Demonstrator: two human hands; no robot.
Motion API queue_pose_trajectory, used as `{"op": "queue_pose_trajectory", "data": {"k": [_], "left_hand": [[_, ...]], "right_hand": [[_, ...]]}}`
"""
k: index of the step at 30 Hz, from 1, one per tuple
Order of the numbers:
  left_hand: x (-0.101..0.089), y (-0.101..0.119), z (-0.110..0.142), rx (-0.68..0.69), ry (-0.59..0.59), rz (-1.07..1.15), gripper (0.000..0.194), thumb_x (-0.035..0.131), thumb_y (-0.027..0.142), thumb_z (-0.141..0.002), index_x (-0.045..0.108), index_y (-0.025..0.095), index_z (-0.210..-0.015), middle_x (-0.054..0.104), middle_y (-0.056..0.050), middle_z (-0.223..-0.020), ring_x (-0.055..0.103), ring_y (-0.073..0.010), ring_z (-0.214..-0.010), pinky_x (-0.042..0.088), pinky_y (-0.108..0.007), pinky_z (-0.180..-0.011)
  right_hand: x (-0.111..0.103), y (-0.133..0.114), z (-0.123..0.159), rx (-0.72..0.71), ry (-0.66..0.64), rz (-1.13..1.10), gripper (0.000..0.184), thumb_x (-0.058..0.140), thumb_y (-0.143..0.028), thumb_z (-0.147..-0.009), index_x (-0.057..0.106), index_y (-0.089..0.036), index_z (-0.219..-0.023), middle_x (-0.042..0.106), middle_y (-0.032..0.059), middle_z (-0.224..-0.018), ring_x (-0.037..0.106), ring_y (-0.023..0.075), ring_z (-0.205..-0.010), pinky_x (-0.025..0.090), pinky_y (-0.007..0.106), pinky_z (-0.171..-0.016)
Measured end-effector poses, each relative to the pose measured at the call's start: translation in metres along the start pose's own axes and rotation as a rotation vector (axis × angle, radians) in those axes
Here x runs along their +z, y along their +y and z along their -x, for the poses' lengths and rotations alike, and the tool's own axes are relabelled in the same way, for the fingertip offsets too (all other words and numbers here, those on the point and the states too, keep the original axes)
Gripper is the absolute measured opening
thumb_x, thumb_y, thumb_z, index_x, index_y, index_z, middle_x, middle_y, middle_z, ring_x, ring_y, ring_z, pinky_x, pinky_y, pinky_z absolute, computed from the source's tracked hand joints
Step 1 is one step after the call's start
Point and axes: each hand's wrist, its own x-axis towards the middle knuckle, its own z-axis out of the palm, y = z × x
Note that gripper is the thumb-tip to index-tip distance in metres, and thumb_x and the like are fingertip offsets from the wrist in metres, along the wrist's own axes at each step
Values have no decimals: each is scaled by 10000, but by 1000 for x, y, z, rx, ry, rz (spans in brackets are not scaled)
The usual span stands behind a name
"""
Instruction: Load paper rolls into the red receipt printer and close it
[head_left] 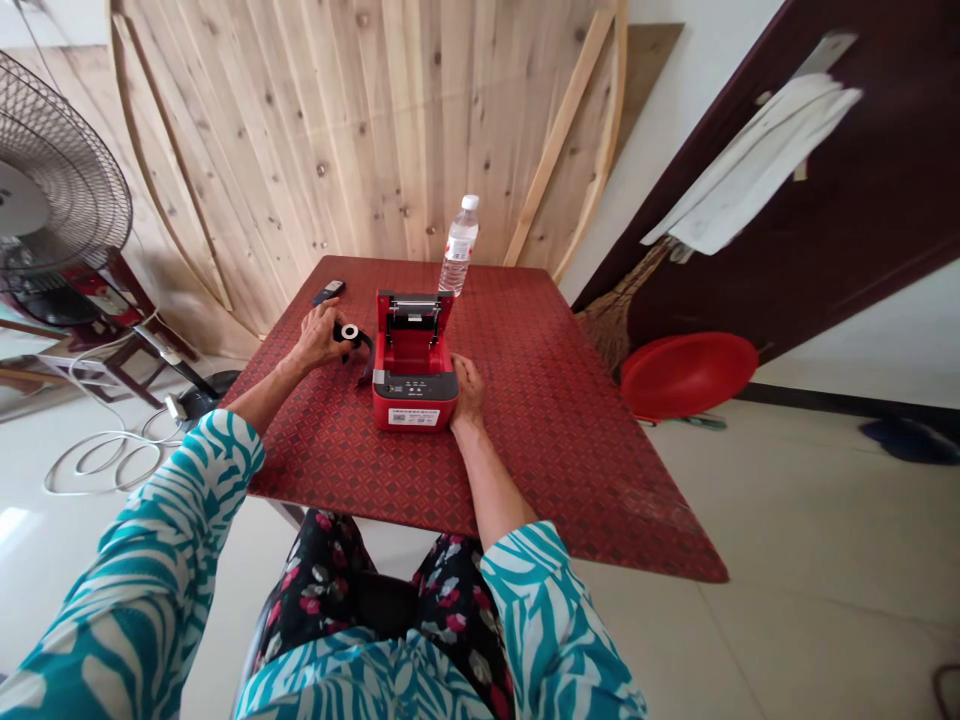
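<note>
A red and dark grey label printer [415,405] sits on the table with its lid raised and its inner bay exposed. My right hand [468,392] is closed against the printer's right side, fingers curled along it. To the printer's left, my left hand [321,335] is closed on a small black roll [350,334] with a white core. A dark strip trails from the roll toward the printer's left side. Beyond my left hand lies a small black device [328,292] with a little screen. Part of the roll is hidden by my fingers.
A clear water bottle [458,248] stands behind the printer on the red patterned table [570,450]. A round wooden board [360,130] leans behind. At left is a fan [60,190] with a white cable on the floor; at right, a red basin [690,375] and a broom.
</note>
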Motion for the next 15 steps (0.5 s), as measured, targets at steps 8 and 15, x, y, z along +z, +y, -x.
{"op": "queue_pose_trajectory", "data": {"k": [8, 15], "left_hand": [[-48, 22, 19, 23, 107, 961, 400, 763, 308, -614, 481, 214, -882, 641, 15, -792, 628, -146, -719, 510, -280, -679], [-83, 83, 28, 75, -160, 1262, 392, 670, 473, -692, 613, 203, -970, 638, -23, -786, 630, -178, -670, 500, -289, -567]], "right_hand": [[4, -6, 0, 33, 42, 9, 328, 576, -488, -762, 716, -223, -895, 753, 11, -920, 654, 178, -876, 480, 324, -835], [4, -4, 0, -11, 5, 28, 346, 538, -492, -795, 711, -218, -917, 748, 25, -934, 655, 184, -902, 481, 339, -867]]}}
